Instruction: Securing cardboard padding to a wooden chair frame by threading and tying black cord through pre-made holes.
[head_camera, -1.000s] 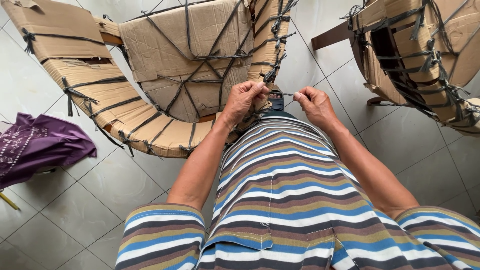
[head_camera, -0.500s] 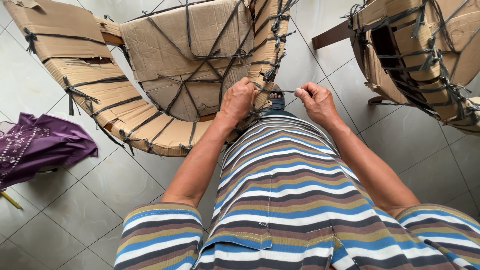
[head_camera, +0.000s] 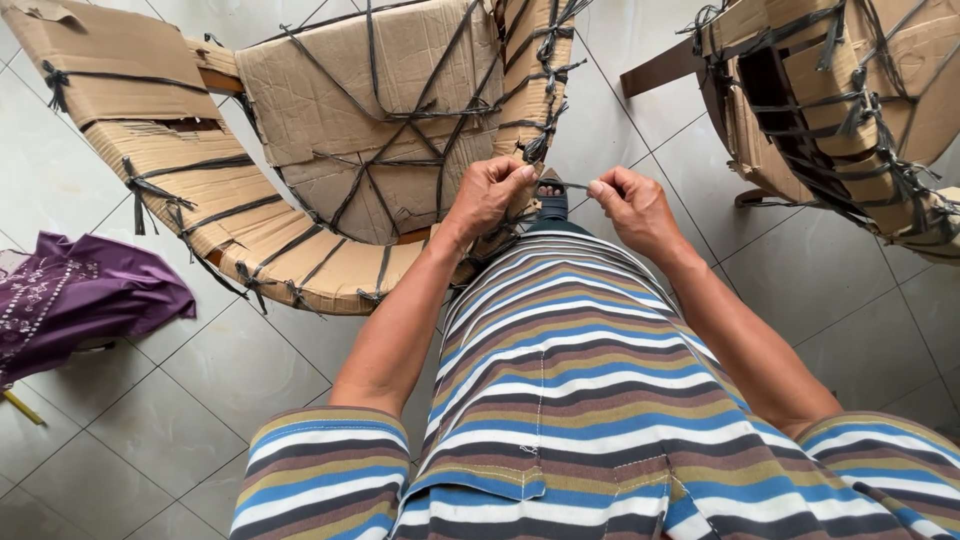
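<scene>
Near the top centre of the frame, both hands meet over a short dark strap (head_camera: 563, 185) stretched between them. The left hand (head_camera: 490, 195) has its fingers curled together and pinched on one end of the strap; the right hand (head_camera: 630, 205) pinches the other end between thumb and forefinger, so both sets of fingers are clamped on it. The strap sits just beside the right-hand edge of a cardboard-wrapped chair (head_camera: 370, 130), which fills the upper left and centre of the frame and is laced over with many such dark straps, several of them knotted along that edge. A striped shirt (head_camera: 570, 400) fills the lower half of the frame, and the forearms run up from it to the hands.

Judging from the taut strap and the knots already lining the edge, the step in hand seems to be working one binding at the chair's rim, either tying or undoing it; which of the two cannot be told. The next move would call for steady tension from both hands and a firm pinch, since the strap is thin and slick-looking.

At the upper right stands a second wrapped chair (head_camera: 850, 110), well apart. A purple cloth (head_camera: 80, 300) lies on the tiled floor (head_camera: 200, 400) at the left edge.
</scene>
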